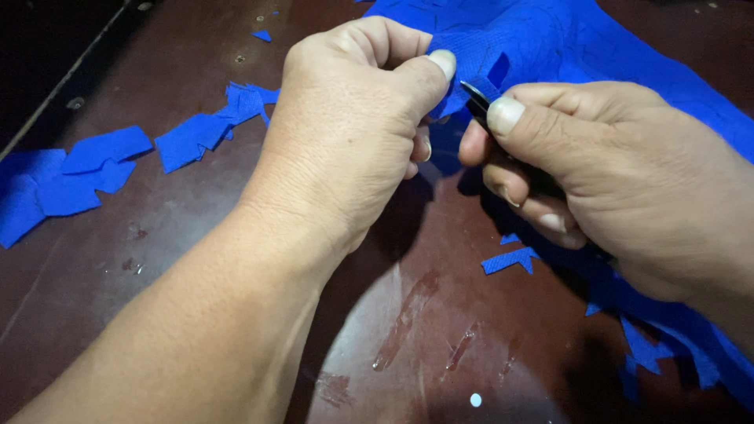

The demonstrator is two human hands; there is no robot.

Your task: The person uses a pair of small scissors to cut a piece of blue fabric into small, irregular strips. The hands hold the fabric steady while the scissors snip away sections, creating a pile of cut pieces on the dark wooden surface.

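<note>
- The blue fabric sheet (565, 39) was a bright, finely woven cloth with a faint grid texture. It lay spread over the upper right of the dark brown tabletop (196, 235) and ran down along the right edge under your right wrist.
- A small rectangular notch was cut out of the cloth just beside your left thumb, and its lower right border was ragged with pointed tabs.
- Cut blue scraps (78, 177) lay in a loose row on the left of the tabletop, well apart from your hands, with one tiny piece further up.
- A small arrow-shaped scrap (510, 259) lay just below your right hand, near the cloth's edge.
- The tabletop showed scuffs and a glossy reflection in the lower middle, with a small white dot near the bottom.
- Your left hand (345, 133) was curled, its fingers (436, 71) pinched together on the edge of the cloth near the notch.
- Your right hand (613, 165) was closed around a small dark cutting tool (477, 96), the thumb pressed on top; only its thin metal tip showed, touching the cloth between your two thumbs.
- Your hands hid most of the tool, so I could not tell its exact kind.
</note>
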